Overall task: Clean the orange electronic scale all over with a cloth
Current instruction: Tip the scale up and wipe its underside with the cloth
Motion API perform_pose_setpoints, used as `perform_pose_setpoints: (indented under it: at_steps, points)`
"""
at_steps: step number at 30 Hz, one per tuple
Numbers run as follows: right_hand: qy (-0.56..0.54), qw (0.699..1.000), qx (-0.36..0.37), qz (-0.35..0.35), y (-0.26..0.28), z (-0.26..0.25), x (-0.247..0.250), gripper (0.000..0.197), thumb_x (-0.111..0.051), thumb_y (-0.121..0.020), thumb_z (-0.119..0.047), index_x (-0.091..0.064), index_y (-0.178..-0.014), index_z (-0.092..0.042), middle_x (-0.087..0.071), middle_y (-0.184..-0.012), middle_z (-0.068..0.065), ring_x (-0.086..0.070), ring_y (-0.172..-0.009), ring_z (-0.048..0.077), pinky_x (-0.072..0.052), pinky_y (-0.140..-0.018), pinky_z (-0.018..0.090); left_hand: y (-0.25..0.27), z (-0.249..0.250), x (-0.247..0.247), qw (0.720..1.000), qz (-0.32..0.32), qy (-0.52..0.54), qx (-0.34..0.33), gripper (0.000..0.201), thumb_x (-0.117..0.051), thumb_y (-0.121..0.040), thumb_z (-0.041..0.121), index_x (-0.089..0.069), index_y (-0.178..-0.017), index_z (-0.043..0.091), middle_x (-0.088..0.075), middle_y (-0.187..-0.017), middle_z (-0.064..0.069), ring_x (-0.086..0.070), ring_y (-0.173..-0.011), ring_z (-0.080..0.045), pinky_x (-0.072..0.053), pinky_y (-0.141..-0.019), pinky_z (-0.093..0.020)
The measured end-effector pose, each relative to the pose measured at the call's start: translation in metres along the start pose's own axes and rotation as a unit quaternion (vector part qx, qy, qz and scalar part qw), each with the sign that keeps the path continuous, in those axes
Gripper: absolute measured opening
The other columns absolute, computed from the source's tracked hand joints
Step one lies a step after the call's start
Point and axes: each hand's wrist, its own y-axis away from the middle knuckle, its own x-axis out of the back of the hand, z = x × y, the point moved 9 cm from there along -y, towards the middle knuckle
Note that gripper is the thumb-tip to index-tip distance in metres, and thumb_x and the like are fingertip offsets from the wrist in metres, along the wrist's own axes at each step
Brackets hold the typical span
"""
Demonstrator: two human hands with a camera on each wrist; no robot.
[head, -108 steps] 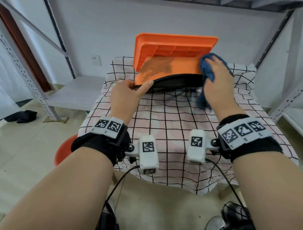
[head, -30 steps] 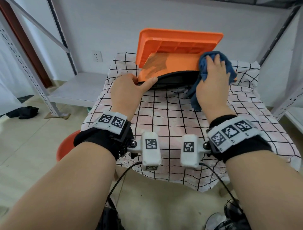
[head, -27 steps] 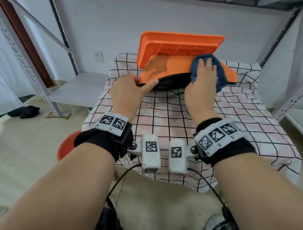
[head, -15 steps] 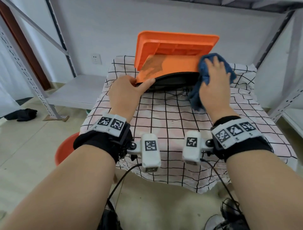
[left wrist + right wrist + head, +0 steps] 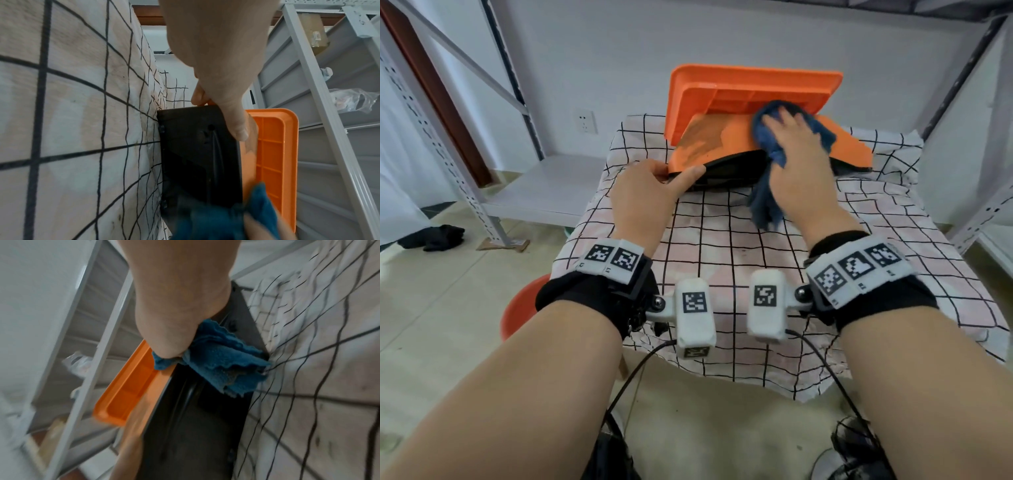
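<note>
While left hand [image 5: 643, 192] steadies scale [image 5: 709, 144], cloth [image 5: 784, 137] underhand

Cloth [image 5: 774, 144] on scale [image 5: 709, 144], scale on tablecloth [image 5: 722, 240]

Head view: from above and behind both forearms, facing forward and down over the checked tablecloth [image 5: 722, 240] toward the wall. Left wrist view: close along the left hand [image 5: 216, 56], rolled sideways, tablecloth at frame left, shelving at right. Right wrist view: close along the right hand [image 5: 179, 305], blurred; shared across all three, the orange scale [image 5: 753, 85] and blue cloth [image 5: 770, 150].
</note>
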Motion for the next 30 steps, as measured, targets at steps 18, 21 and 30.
perform_pose_setpoints:
  at_steps: [18, 21, 30]
  points:
    - [-0.148, 0.976, -0.081, 0.14, 0.033, 0.014, -0.003, 0.047, -0.039, -0.093, -0.006, -0.04, -0.14, -0.002, -0.036, -0.147, 0.014, -0.03, -0.138, 0.025, -0.02, -0.116, 0.03, 0.004, 0.003, 0.0, 1.0, -0.009, -0.001, 0.001, 0.04, -0.065, -0.073, 0.063, -0.06, -0.076, 0.023, -0.07, -0.079, -0.002, -0.064, -0.078, -0.018, -0.052, -0.076, -0.039]
    - [-0.124, 0.973, -0.075, 0.182, 0.035, 0.036, 0.012, 0.046, -0.041, -0.089, -0.002, -0.047, -0.134, 0.001, -0.043, -0.142, 0.015, -0.037, -0.134, 0.026, -0.021, -0.114, 0.025, 0.006, 0.006, 0.001, 1.0, -0.015, 0.005, -0.001, 0.039, -0.066, -0.073, 0.061, -0.061, -0.076, 0.023, -0.069, -0.078, -0.004, -0.064, -0.076, -0.019, -0.052, -0.076, -0.039]
    - [-0.233, 0.971, -0.014, 0.057, 0.035, 0.019, -0.005, 0.039, -0.045, -0.086, 0.001, -0.061, -0.12, -0.008, -0.055, -0.125, -0.005, -0.048, -0.118, 0.006, -0.034, -0.104, 0.014, 0.008, 0.01, 0.003, 1.0, -0.012, 0.01, 0.016, 0.038, -0.065, -0.075, 0.06, -0.055, -0.073, 0.024, -0.067, -0.079, -0.005, -0.064, -0.079, -0.022, -0.051, -0.076, -0.037]
